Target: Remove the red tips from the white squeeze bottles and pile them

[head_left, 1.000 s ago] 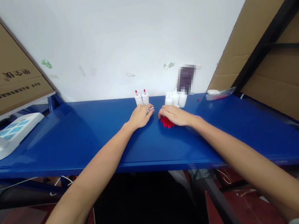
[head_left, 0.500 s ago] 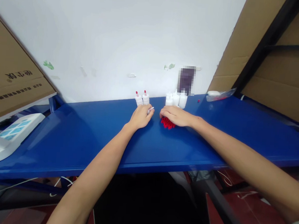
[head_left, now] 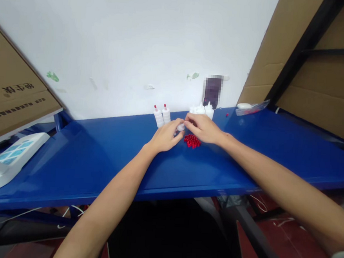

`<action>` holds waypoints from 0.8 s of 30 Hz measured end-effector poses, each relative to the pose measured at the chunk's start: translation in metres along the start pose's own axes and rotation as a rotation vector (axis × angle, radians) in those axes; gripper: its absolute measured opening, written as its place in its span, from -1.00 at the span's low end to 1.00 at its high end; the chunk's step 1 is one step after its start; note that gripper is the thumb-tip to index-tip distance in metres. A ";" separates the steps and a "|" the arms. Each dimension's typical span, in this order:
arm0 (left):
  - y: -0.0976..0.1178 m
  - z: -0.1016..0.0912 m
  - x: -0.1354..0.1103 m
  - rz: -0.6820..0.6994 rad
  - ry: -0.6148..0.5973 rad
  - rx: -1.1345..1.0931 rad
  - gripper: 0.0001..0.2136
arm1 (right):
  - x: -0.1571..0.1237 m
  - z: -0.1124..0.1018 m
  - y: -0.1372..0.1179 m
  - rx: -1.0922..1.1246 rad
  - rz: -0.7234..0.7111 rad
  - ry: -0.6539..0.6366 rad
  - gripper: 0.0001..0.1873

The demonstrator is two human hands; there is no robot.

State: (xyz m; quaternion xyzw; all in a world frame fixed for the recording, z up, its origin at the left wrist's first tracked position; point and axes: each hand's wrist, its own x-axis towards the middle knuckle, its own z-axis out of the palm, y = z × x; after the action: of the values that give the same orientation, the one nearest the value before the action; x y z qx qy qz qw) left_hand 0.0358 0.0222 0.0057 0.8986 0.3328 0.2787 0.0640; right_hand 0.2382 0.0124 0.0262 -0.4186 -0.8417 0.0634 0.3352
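Note:
My left hand (head_left: pixel 164 136) is closed round a small white bottle (head_left: pixel 180 127) just above the blue table (head_left: pixel 99 155). My right hand (head_left: pixel 203 128) meets it from the right, fingertips pinched at the bottle's top; what they pinch is too small to see. A heap of small red caps (head_left: pixel 192 141) lies on the table under my right hand. Two white bottles with red caps (head_left: pixel 162 115) stand by the wall to the left. A cluster of uncapped white bottles (head_left: pixel 202 109) stands behind my right hand.
A white weighing scale (head_left: pixel 1 164) sits at the table's left end under a cardboard box (head_left: pixel 12 94). Cardboard sheets and a black frame (head_left: pixel 301 55) rise at the right. A clear bag (head_left: pixel 251 107) and one stray red cap (head_left: pixel 226 115) lie at the back right.
My right hand has lifted off the heap of red caps and moved left to the bottle. My left hand has raised the bottle slightly toward it.

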 end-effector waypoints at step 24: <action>-0.014 0.003 0.001 -0.030 0.027 -0.028 -0.68 | 0.000 -0.029 0.039 -0.217 0.211 0.231 -0.69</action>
State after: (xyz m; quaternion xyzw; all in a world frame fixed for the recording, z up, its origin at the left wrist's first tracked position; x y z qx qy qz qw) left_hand 0.0302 0.0341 -0.0007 0.8887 0.3432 0.2945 0.0762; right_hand 0.2814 0.0320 0.0331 -0.5427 -0.7510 -0.0416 0.3739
